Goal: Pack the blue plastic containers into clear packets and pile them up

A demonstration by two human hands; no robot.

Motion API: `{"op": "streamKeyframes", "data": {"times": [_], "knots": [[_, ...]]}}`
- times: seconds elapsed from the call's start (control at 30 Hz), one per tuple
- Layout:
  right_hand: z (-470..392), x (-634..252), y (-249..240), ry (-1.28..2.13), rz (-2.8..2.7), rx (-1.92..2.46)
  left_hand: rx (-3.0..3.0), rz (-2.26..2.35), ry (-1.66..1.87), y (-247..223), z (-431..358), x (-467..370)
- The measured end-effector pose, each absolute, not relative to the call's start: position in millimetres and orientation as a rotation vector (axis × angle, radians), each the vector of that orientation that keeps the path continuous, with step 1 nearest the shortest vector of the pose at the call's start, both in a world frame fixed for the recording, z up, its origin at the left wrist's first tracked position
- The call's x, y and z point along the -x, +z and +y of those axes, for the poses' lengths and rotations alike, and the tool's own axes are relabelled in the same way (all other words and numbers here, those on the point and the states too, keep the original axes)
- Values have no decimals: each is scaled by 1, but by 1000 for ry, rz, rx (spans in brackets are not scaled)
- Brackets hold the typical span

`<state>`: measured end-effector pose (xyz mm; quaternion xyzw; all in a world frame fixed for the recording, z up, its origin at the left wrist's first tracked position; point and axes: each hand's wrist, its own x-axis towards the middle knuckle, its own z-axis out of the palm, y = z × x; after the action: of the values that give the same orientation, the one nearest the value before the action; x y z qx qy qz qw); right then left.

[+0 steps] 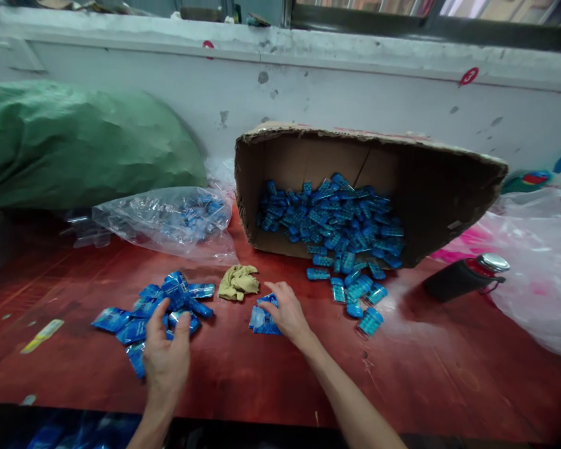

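– red tabletop (243, 390); hand status?
– left hand (166, 355) spread, apparently unladen, at packet pile (133, 328); right hand (287, 313) over blue packets (262, 320), grip unclear. i judge them light, slick: pinch edges.

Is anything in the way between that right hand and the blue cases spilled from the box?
Nothing visible: red tabletop lies between the right hand and the nearest blue cases; the yellowish cloth is on the hand's other side.

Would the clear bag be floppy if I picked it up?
Probably floppy: the clear bag slumps in wrinkles. Its right end might sag most, since blue things bunch there. Its shiny plastic may feel slippery.
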<state>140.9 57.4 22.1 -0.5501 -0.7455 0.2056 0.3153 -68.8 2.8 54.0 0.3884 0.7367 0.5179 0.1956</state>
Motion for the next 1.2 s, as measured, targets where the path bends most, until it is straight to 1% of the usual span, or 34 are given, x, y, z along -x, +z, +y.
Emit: {"op": "streamKeyframes", "data": {"times": [0.07, 0.13, 0.23, 0.3, 0.37, 0.5, 0.67, 0.8, 0.97, 1.07, 1.2], "knots": [[79, -119, 22, 423, -2087, 1556, -1385, 2063, 1383, 46, 14, 53], [96, -100, 19, 398, -2132, 1590, -1673, 1976, 1293, 32, 30, 38], [107, -90, 17, 414, -2197, 1541, -1890, 2053, 1034, 9, 55, 22], [104, -98, 18, 413, -2242, 1491, -1998, 2099, 863, -2, 64, 18], [94, -116, 19, 398, -2270, 1461, -2083, 2116, 766, -9, 68, 17], [60, -154, 15, 341, -2297, 1505, -2151, 2075, 775, -14, 67, 18], [34, -164, -3, 245, -2253, 1611, -1993, 2025, 1027, -6, 50, 14], [35, -159, -8, 197, -2242, 1603, -1657, 1785, 1211, 4, 20, 5], [36, -162, -6, 183, -2235, 1568, -1061, 1556, 1197, 8, -2, -5], [34, -163, -5, 192, -2217, 1548, -1014, 1549, 1182, 10, -2, -10], [33, -161, -2, 193, -2206, 1526, -1038, 1651, 1225, 8, 1, -13]]}}
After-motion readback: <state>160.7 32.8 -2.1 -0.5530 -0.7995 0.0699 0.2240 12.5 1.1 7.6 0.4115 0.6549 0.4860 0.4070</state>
